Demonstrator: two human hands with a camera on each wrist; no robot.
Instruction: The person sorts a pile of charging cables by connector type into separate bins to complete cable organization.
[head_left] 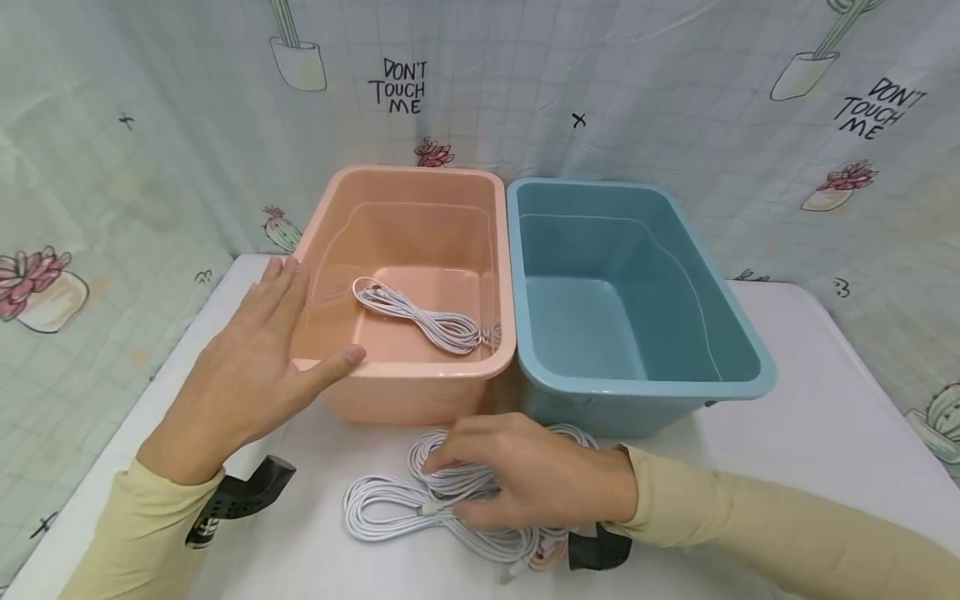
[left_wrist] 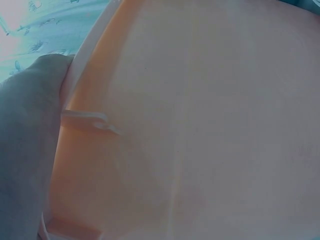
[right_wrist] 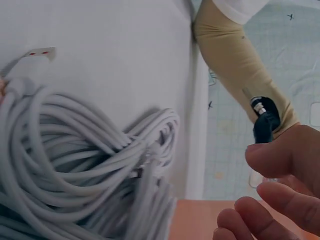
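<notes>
My left hand (head_left: 251, 362) rests at the front left corner of the peach plastic bin (head_left: 420, 368), its fingers straight along the side and the thumb over the front rim. Inside that bin lies a tied bundle of white cable (head_left: 442, 327). My right hand (head_left: 517, 467) hovers over coiled white cables (head_left: 375, 508) on the table, in front of the bins. In the right wrist view, its thumb (right_wrist: 272, 156) and bent fingers (right_wrist: 250, 220) stand apart with nothing between them. The coils (right_wrist: 75, 165) lie beside the hand there, one white plug (right_wrist: 37, 62) showing.
A blue plastic bin (head_left: 645, 386) stands right of the peach one, their rims close together. Both stand on a white table (head_left: 795, 467). A printed curtain (head_left: 495, 92) hangs behind and at the sides. Black wrist cameras (head_left: 251, 492) sit under both wrists.
</notes>
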